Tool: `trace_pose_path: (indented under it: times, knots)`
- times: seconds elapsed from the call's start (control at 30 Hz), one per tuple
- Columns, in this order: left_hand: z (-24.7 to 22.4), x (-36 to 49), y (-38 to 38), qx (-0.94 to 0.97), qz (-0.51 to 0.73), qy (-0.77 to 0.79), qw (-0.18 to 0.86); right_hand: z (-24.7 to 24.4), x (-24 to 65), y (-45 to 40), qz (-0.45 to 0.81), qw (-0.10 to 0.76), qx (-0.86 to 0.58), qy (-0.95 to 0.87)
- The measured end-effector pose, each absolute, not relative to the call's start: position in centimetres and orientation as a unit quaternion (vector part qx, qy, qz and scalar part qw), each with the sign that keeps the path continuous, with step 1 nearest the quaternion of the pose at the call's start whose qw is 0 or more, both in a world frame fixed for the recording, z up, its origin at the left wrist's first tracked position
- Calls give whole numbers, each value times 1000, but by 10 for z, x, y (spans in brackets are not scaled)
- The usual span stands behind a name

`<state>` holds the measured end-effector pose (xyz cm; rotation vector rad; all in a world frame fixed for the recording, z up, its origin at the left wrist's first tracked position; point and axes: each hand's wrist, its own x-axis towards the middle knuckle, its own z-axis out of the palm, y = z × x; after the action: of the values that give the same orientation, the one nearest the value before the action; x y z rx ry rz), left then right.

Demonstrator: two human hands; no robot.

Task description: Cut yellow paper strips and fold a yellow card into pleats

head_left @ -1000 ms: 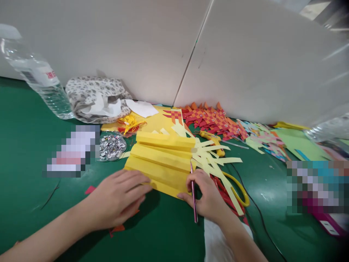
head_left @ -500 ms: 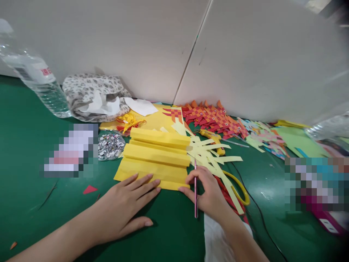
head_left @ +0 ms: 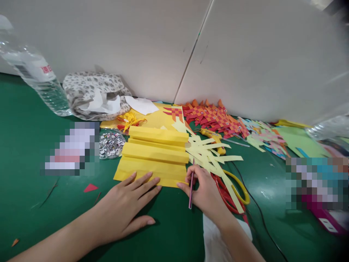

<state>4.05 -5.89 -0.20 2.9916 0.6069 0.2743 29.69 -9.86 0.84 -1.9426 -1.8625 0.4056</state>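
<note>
A yellow sheet of paper with raised crosswise folds lies on the green table. My left hand rests flat with fingers spread, its fingertips on the sheet's near edge. At the near right corner is my right hand, its thumb touching the paper's edge. A slim pink pencil is held in that hand, upright against the curled fingers, with its tip pointing away from me. Pale yellow paper strips fan out just beyond the right hand.
Red scissors and a yellow loop lie right of my right hand, near a black cord. A yellow glue gun, woven paper fish, a bag of googly eyes and a bottle stand around the back.
My right hand has shifted slightly left along the paper's corner, and the pencil has tilted. The near right corner now curls up a little. My left hand stays in place.
</note>
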Motion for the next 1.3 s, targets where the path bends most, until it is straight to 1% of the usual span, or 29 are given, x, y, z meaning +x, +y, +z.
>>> trace_pose_path:
  times: [0.2,0.33,0.5,0.77,0.87,0.93,1.0,1.1,1.2,1.3]
  knots:
    - [-3,41,-60,974,105,194,49,6,290,-98,61,207,-673,-707]
    - [-3,42,-59,972,114,200,58,6,282,-97,16,193,-689,-698]
    - [-1,43,-58,973,108,198,57,11,285,-94,37,171,-718,-673]
    - [0,43,-59,972,100,203,62,23,316,-93,61,122,-733,-667]
    - [0,43,-60,972,94,208,61,24,321,-96,68,139,-724,-672]
    - [-1,43,-60,971,95,211,63,24,319,-98,62,191,-687,-698]
    - [-1,43,-60,971,93,210,64,24,314,-101,61,251,-616,-744]
    - [-1,43,-61,972,89,209,67,21,303,-104,67,294,-503,-810]
    - [-1,43,-61,969,100,216,70,16,292,-105,79,280,-427,-856]
    - [0,44,-61,969,101,217,63,12,285,-105,91,234,-390,-886]
